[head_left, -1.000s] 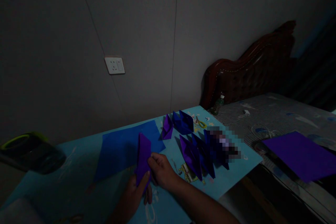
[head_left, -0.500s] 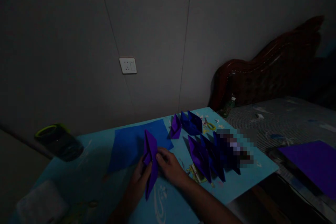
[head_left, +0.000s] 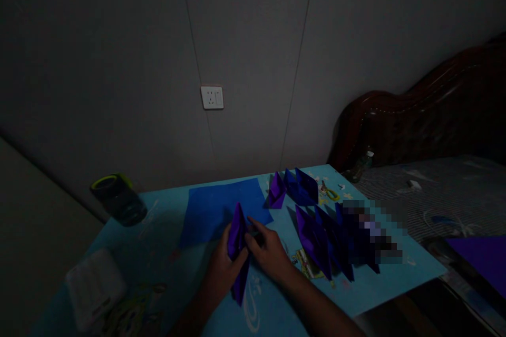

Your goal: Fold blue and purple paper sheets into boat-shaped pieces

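A purple folded paper boat (head_left: 239, 231) stands on end between my two hands above the table. My left hand (head_left: 223, 263) is closed round its left side, thumb across the front. On its right edge, my right hand (head_left: 268, 250) pinches the paper with thumb and fingers. Beyond them a flat blue sheet of paper (head_left: 213, 205) lies on the table. To the right stand several finished-looking boats: a small purple one (head_left: 278, 190), a blue one (head_left: 302, 187), and a row with a purple boat (head_left: 314, 239) at its near end.
The light blue table (head_left: 356, 295) meets the wall. A dark cup (head_left: 120, 200) and a white box (head_left: 95, 287) stand at left. Yellow-handled scissors (head_left: 330, 191) lie at the back right. A bed with a purple sheet (head_left: 480, 263) and a bottle (head_left: 362, 163) is at right.
The view has swung left, so everything sits further right. The boat has turned in my hands to show a narrower side, and my left hand has wrapped further round it.
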The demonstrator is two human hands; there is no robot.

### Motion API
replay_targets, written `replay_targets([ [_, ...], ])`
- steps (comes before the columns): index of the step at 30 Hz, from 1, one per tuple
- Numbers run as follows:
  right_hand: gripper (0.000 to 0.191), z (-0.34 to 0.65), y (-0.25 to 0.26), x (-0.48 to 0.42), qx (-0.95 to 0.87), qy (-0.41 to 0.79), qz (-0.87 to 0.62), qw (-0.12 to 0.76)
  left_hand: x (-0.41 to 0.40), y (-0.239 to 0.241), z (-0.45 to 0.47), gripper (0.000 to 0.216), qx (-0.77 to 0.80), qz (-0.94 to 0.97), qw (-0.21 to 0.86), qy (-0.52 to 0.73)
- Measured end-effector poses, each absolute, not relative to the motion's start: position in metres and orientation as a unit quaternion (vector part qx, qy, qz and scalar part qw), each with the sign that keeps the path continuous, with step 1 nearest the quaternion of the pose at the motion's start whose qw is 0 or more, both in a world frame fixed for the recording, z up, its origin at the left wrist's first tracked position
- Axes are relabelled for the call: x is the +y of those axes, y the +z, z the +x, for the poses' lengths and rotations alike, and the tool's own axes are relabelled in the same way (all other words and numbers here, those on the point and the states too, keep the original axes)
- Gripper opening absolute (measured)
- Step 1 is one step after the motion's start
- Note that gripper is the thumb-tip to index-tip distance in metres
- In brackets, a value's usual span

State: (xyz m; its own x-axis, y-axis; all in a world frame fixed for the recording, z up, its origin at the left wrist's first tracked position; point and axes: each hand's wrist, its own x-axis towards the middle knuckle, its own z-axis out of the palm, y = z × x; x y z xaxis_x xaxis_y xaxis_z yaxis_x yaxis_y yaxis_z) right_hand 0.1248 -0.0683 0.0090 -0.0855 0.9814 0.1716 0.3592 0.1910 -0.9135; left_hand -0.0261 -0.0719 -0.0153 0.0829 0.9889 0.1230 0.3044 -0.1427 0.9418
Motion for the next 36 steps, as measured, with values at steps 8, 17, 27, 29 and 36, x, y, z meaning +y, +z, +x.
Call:
replay_targets([
  [8, 0.042, 0.127, 0.001, -0.064, -0.663, 0.341, -0.490, 0.452, -0.071, -0.010, -0.027, 0.066, 0.516, 0.557, 0.476, 0.445],
  [17, 0.059, 0.124, 0.018, -0.129, -0.829, 0.079, -0.501, 0.237, -0.061, -0.009, -0.034, 0.074, 0.577, 0.478, 0.459, 0.477],
  [27, 0.035, 0.147, -0.010, -0.159, -0.824, -0.121, -0.529, 0.161, -0.074, -0.021, -0.024, 0.067, 0.477, 0.595, 0.494, 0.418],
  [29, 0.038, 0.164, -0.014, -0.167, -0.811, -0.146, -0.544, 0.154, -0.072, -0.023, -0.028, 0.059, 0.495, 0.654, 0.412, 0.397],
  [36, 0.054, 0.209, -0.025, -0.194, -0.793, -0.180, -0.571, 0.113, -0.057, -0.031, -0.045, 0.038, 0.520, 0.808, 0.088, 0.265],
])
